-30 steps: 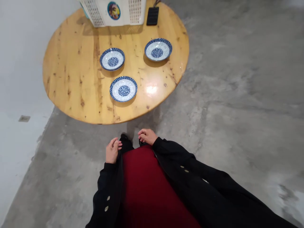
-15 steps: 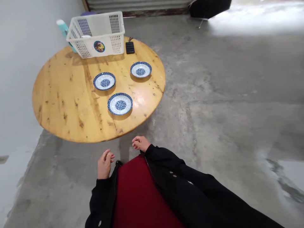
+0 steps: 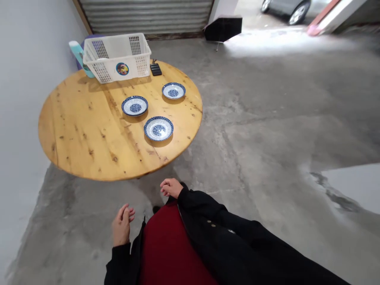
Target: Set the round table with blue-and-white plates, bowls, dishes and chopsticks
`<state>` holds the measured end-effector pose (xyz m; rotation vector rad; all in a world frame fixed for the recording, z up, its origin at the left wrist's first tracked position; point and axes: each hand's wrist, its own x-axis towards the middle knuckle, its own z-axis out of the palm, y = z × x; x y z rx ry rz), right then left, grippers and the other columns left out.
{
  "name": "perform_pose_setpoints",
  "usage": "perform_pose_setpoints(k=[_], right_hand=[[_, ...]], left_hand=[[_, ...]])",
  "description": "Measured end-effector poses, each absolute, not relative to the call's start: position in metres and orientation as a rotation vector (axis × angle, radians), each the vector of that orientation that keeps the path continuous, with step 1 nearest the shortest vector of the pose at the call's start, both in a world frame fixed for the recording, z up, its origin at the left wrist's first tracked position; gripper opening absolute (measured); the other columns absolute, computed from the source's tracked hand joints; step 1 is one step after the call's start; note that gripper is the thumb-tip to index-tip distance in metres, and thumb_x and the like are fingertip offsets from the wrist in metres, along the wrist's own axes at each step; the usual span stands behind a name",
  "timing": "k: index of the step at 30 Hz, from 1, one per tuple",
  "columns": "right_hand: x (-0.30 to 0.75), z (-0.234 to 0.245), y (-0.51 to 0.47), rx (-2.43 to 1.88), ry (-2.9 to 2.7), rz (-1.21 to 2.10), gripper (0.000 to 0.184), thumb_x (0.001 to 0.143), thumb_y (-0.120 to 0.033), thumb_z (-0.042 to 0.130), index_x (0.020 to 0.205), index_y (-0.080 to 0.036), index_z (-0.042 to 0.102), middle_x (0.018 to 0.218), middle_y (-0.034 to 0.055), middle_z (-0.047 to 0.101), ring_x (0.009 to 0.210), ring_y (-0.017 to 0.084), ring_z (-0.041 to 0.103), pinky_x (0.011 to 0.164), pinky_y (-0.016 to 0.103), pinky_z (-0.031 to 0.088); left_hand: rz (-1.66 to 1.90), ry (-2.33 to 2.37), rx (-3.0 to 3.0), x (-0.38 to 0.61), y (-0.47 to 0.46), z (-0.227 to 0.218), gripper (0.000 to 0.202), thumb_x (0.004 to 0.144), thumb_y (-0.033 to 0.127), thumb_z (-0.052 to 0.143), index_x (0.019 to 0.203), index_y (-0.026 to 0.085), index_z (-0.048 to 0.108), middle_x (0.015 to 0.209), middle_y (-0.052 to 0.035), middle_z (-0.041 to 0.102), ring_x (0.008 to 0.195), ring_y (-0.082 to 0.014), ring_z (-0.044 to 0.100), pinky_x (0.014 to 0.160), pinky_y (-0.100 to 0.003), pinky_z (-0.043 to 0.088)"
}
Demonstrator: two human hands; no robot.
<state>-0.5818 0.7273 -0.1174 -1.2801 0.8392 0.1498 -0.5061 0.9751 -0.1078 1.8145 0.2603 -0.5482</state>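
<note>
Both hands hang in front of my body, short of the round wooden table [image 3: 80, 146]. My left hand [image 3: 122, 225] is lower and to the left, fingers loosely bent and apart, holding nothing. Close to the table's front edge, my right hand [image 3: 171, 187] has its fingers curled inward; no object shows in it. Three blue-and-white patterned plates lie on the table. The nearest plate [image 3: 158, 129] is at the front right, a second plate [image 3: 134, 106] sits behind it to the left, and the third plate [image 3: 173, 91] is farther back on the right. Neither hand touches them.
At the table's back stands a white plastic basket [image 3: 130, 67] with a round sticker. A turquoise object [image 3: 77, 51] leans left of it, and a small black object [image 3: 155, 69] lies to its right. A black umbrella [image 3: 224, 29] is on the concrete floor [image 3: 267, 99] behind.
The view has tilted up and shifted, so a car and more of the shutter show. My left hand has moved lower and outward. The plates stay in place on the table.
</note>
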Motion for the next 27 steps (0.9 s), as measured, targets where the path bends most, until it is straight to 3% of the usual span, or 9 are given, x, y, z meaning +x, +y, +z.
perform_pose_setpoints(k=[14, 22, 27], right_hand=[[-0.53, -0.109, 0.653, -1.008, 1.096, -0.25, 0.009, 0.079, -0.017, 0.067, 0.078, -0.016, 0.058, 0.063, 0.0035, 0.069, 0.048, 0.012, 0.063, 0.044, 0.02, 0.053], [-0.449, -0.134, 0.596, -0.91, 1.186, -0.453, 0.014, 0.092, -0.02, 0.058, 0.08, -0.018, 0.052, 0.062, -0.0013, 0.064, 0.046, 0.007, 0.06, 0.044, 0.015, 0.052], [-0.424, -0.146, 0.581, -0.921, 1.213, -0.461, 0.017, 0.09, -0.028, 0.061, 0.08, -0.019, 0.05, 0.062, -0.0004, 0.065, 0.049, 0.011, 0.065, 0.044, 0.017, 0.053]], left_hand=[[-0.67, 0.082, 1.802, -0.44, 0.938, -0.108, 0.059, 0.069, 0.059, 0.07, 0.105, 0.012, 0.069, 0.09, -0.0123, 0.074, 0.083, -0.024, 0.073, 0.07, -0.034, 0.058], [-0.748, 0.099, 1.905, -0.365, 0.916, -0.098, 0.063, 0.069, 0.061, 0.071, 0.107, 0.011, 0.068, 0.092, -0.0119, 0.074, 0.082, -0.0211, 0.072, 0.071, -0.032, 0.058], [-0.784, 0.132, 1.913, -0.329, 0.888, -0.088, 0.063, 0.069, 0.059, 0.073, 0.109, 0.01, 0.067, 0.093, -0.0113, 0.073, 0.081, -0.0192, 0.071, 0.072, -0.031, 0.058]])
